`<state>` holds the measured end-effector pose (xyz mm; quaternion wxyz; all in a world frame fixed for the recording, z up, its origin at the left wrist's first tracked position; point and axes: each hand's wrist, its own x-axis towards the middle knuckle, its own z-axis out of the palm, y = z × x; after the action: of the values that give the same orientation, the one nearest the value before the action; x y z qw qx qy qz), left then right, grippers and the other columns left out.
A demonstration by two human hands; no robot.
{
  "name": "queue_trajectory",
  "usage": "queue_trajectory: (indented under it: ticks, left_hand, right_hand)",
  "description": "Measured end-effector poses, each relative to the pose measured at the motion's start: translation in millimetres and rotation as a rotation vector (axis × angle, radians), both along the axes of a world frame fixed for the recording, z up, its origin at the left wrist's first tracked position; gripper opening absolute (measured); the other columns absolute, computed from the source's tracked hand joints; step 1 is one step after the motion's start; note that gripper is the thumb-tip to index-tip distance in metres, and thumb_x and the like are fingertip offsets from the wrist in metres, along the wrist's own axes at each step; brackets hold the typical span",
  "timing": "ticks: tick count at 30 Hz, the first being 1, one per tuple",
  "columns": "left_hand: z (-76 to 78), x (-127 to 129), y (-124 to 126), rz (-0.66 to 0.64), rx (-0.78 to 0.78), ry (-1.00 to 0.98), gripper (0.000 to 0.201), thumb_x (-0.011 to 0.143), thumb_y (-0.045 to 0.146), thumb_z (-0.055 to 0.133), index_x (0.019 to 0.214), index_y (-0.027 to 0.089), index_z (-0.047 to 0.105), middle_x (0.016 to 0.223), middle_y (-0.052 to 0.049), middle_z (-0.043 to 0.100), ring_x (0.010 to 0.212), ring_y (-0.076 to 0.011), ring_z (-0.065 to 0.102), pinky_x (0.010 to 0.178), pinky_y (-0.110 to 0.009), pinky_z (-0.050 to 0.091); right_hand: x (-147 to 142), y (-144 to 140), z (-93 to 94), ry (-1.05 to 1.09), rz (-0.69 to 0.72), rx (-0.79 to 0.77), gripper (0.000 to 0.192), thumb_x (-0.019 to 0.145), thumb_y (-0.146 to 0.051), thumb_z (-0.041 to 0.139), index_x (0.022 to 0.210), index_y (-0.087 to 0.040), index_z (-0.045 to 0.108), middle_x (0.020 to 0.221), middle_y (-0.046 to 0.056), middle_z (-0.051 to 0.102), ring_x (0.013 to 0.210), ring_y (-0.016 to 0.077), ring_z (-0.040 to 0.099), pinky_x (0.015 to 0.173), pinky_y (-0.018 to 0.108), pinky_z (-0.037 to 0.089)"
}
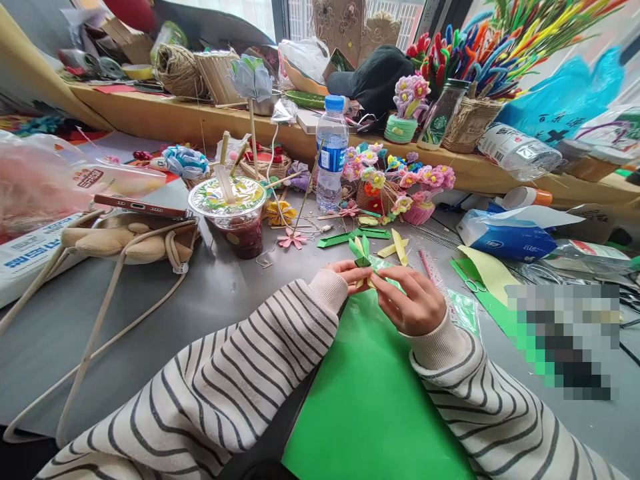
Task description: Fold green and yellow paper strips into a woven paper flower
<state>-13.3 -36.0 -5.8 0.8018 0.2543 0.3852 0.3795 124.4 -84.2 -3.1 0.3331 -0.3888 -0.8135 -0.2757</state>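
Observation:
Between both hands, above the near edge of the table, is a small folded paper flower (361, 252) in green and yellow. My left hand (345, 272) pinches it from the left, fingers closed around its lower part. From the other side, my right hand (413, 299) is closed with thumb and fingertips on its yellow lower part. A large green paper sheet (375, 400) lies under my hands. Just beyond them are folded green paper strips (343, 238) and folded yellow strips (397, 248).
A lidded cup with dark drink (245, 233) stands left, beside a phone (145, 207) on a beige bag (125, 243). A water bottle (331, 157) stands at the back. Green-handled scissors (469, 280) and a blue tissue pack (507, 233) lie right.

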Motion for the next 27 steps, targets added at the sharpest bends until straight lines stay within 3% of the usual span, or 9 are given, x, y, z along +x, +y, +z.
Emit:
queue_trajectory:
  ticks: [6,10,15,27]
  left_hand:
    - [-1.6,-1,-1,-0.007,0.037,-0.059,0.02,0.049,0.008,0.07,0.066,0.008,0.059,0.062,-0.002,0.06,0.062,-0.0087,0.058,0.068,-0.021,0.046]
    - [-2.1,0,-4,-0.084,0.072,-0.134,0.042,0.041,0.005,0.072,0.08,0.012,0.058,0.076,-0.002,0.062,0.071,-0.0118,0.059,0.073,-0.025,0.045]
    - [-6.2,4,-7,-0.101,0.08,-0.13,0.054,0.036,0.003,0.073,0.085,0.015,0.054,0.068,0.001,0.061,0.065,-0.0114,0.059,0.073,-0.03,0.043]
    - [-8.1,5,-8,-0.034,-0.02,-0.169,0.058,0.046,-0.006,0.066,0.097,0.018,0.054,0.066,0.002,0.059,0.065,-0.009,0.058,0.079,-0.028,0.04]
  right_hand:
    - [4,2,-0.7,0.013,-0.002,0.029,0.018,0.069,-0.014,0.055,0.086,-0.018,0.061,0.08,0.004,0.064,0.076,0.0144,0.057,0.07,0.026,0.046]
    - [9,4,-3.7,0.036,-0.032,0.052,0.021,0.068,-0.016,0.057,0.089,-0.018,0.06,0.08,0.004,0.064,0.076,0.0145,0.057,0.07,0.026,0.045]
    - [9,5,-4.3,0.024,-0.063,0.069,0.018,0.068,-0.019,0.057,0.086,-0.018,0.062,0.079,0.005,0.064,0.075,0.0148,0.057,0.07,0.026,0.045]
    - [8,3,-4.8,0.083,-0.07,0.054,0.02,0.069,-0.017,0.055,0.088,-0.02,0.06,0.08,0.004,0.064,0.075,0.0138,0.058,0.071,0.025,0.046]
